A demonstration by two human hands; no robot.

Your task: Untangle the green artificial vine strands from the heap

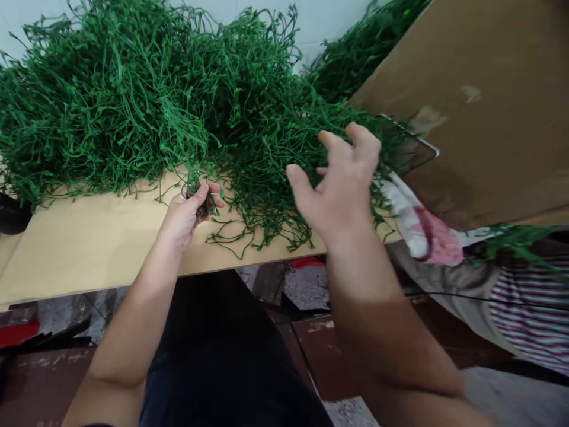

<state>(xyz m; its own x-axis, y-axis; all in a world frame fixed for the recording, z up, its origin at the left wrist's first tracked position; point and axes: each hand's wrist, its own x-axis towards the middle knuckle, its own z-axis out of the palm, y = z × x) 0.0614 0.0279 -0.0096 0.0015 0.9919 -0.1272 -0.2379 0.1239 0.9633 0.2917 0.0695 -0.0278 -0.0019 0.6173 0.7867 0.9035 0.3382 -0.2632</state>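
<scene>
A big tangled heap of thin green stems with small tips, like artificial plant stems (120,101), covers the back of the table. My left hand (191,210) is closed at the heap's front edge, its thumb and fingers pinching a few of the green stems. Over the right part of the heap hovers my right hand (344,184), with its fingers spread and nothing in them. Loose stems (240,231) lie on the tan tabletop (98,243) between the two hands.
At the right a large sheet of brown cardboard (489,107) stands tilted, with a bent metal wire frame (418,139) before it. A co-worker's gloved hand (433,234) and striped clothing (528,302) show at the right. A black object (13,213) sits at the left edge.
</scene>
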